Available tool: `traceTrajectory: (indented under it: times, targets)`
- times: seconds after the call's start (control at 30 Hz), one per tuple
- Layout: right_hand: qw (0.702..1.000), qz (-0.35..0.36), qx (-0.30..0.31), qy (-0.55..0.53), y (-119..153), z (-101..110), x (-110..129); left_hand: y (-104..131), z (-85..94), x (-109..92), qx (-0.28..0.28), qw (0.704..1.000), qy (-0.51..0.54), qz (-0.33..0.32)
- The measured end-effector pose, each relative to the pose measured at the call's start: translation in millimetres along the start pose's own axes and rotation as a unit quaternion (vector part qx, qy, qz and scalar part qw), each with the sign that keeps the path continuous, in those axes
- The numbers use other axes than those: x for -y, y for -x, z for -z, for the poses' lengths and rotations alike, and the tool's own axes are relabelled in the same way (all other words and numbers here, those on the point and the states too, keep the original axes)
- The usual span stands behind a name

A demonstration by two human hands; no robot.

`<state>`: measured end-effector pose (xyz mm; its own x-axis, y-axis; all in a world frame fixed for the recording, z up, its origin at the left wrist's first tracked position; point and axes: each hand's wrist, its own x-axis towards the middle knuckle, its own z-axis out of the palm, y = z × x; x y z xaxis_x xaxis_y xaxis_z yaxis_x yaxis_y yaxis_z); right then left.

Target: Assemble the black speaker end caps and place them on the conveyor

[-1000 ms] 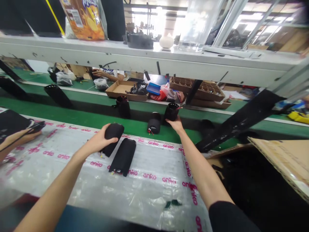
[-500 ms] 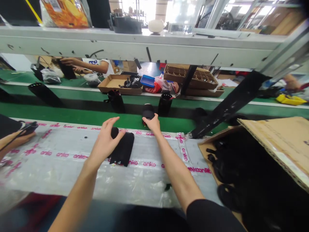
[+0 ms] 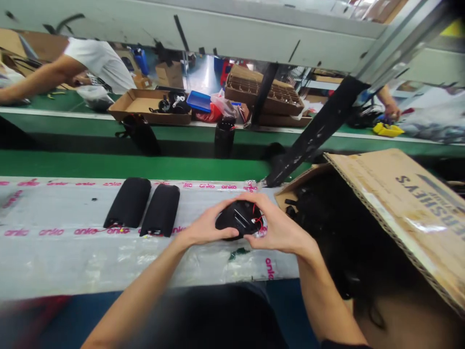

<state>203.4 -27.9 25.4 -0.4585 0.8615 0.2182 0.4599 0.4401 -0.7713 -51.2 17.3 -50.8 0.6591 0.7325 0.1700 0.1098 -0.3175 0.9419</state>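
Between my two hands is a black casing (image 3: 238,219), its oval end turned towards me, with thin red wires and a small white plug at its right side. My left hand (image 3: 209,225) grips its left side, fingers on top and thumb below. My right hand (image 3: 278,225) curls round the right side, beside the wires. To the left, two rounded black casings lie side by side on the plastic-covered worktop: the farther-left one (image 3: 128,202) and the nearer one (image 3: 160,209). Wires show at their near ends.
An open cardboard box (image 3: 395,194) of black parts stands at the right. Beyond the worktop (image 3: 65,257) runs a green belt (image 3: 83,166) bearing an upright black casing (image 3: 224,138). A slanted black post (image 3: 308,135) and a shelf beam (image 3: 236,41) cross above. A co-worker's arm (image 3: 43,77) reaches in far left.
My right hand has brought the casing back from the green belt over the worktop. My left hand has left the lying casings and joined it. The view has shifted right and down.
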Motion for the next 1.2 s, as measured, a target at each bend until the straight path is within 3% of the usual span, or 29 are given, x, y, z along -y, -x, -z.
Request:
traceTrajectory:
  times: [0.07, 0.17, 0.23, 0.33, 0.47, 0.6, 0.7, 0.87, 0.97, 1.1, 1.2]
  targets:
    - [0.995, -0.033, -0.08, -0.057, 21.2, -20.0, -18.8, 8.1, -32.8, 17.0, -0.081, 0.996, 0.038, -0.015]
    - [0.966, -0.064, -0.178, -0.177, 47.8, -69.2, -42.6, 25.2, -72.7, 27.0, -0.209, 0.975, 0.055, -0.058]
    - [0.944, -0.067, -0.217, -0.239, 59.2, -106.3, -46.9, 33.2, -88.5, 25.0, -0.236, 0.968, 0.043, -0.077]
    - [0.911, -0.059, -0.318, -0.254, 63.2, -150.4, -39.6, 37.6, -99.4, 19.7, -0.226, 0.97, 0.041, -0.078]
    - [0.89, -0.074, -0.398, -0.212, 52.1, -173.7, -29.7, 37.7, -110.8, 16.9, -0.275, 0.958, 0.035, -0.067]
    - [0.892, -0.099, -0.406, -0.173, 36.6, -169.6, -30.6, 34.0, -121.9, 13.3, -0.373, 0.927, 0.018, -0.036]
    - [0.904, -0.09, -0.381, -0.17, 21.3, -160.6, -33.6, 26.3, -117.0, 12.3, -0.417, 0.908, 0.003, -0.029]
    - [0.92, -0.087, -0.343, -0.17, -7.5, -147.5, -36.2, 7.5, -97.8, 15.7, -0.443, 0.896, -0.007, -0.014]
    - [0.942, -0.093, -0.291, -0.143, -9.4, -130.0, -33.4, 1.9, -92.4, 14.5, -0.443, 0.896, -0.01, -0.002]
    - [0.969, -0.11, -0.219, -0.035, 35.1, -80.6, -26.7, 5.8, -79.1, 9.1, -0.399, 0.917, 0.002, 0.008]
    - [0.934, -0.216, -0.253, 0.133, 101.4, -40.0, -26.1, 7.5, -55.4, 0.2, -0.354, 0.933, -0.026, -0.054]
